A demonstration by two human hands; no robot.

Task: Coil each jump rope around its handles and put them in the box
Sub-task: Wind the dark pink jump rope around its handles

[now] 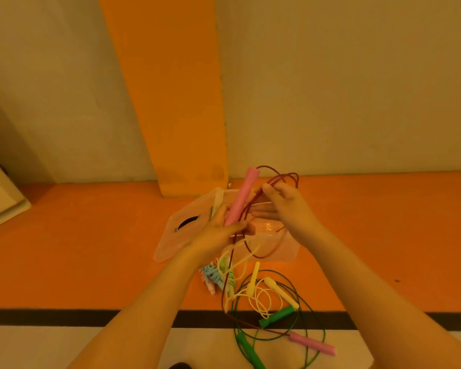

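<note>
Clear box [171, 241]: on the orange floor, behind the hands. Left hand [216, 233]: grip clenched round the upright pink handle [240, 201]. Right hand [285, 206]: grip pinching loops of the maroon rope [277, 177]. Second pink handle [313, 343]: on the floor, well apart. Recommendation: bring both handles together, wrap tautly, and keep clear of the yellow rope [261, 299].

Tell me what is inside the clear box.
Through the wall of the clear box, a dark red cord loop shows low down; whether inside or in front is unclear. The left hand, gripping a pink handle, and the right hand, pinching the cord, cover the rest.
</note>
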